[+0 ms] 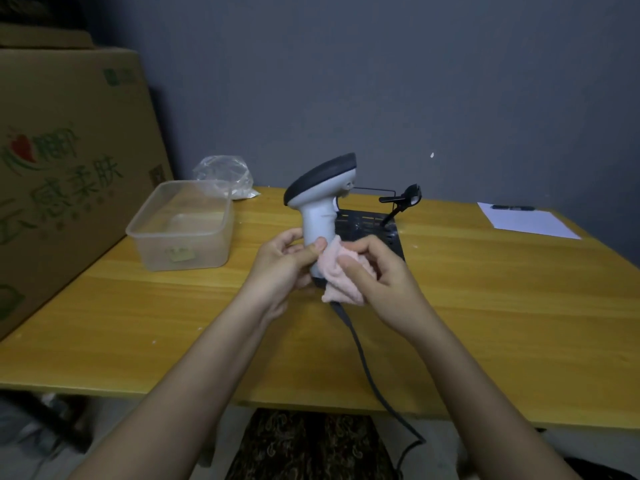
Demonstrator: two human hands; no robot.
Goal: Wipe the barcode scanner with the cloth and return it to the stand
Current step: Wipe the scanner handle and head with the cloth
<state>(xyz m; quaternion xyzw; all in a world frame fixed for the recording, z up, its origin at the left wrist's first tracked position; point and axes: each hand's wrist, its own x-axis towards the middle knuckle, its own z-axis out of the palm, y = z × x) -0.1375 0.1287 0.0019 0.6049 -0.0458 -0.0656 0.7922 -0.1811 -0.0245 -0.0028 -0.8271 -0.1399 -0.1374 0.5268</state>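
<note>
A white barcode scanner (pixel 318 199) with a dark top stands upright above the wooden table (pixel 138 323). My left hand (pixel 284 261) grips its handle from the left. My right hand (pixel 374 268) presses a pale pink cloth (pixel 341 275) against the lower right side of the handle. The scanner's dark cable (pixel 363 358) runs down from the handle over the table's front edge. Just behind the scanner sits the black stand (pixel 374 223), its flat base on the table and its thin arm and cradle (pixel 405 199) sticking up to the right, holding nothing.
An empty clear plastic container (pixel 180 226) sits on the left of the table, with a crumpled plastic bag (pixel 225 178) behind it. A large cardboard box (pixel 62 174) stands at the far left. White paper (pixel 526 221) with a black pen (pixel 512 207) lies at the back right.
</note>
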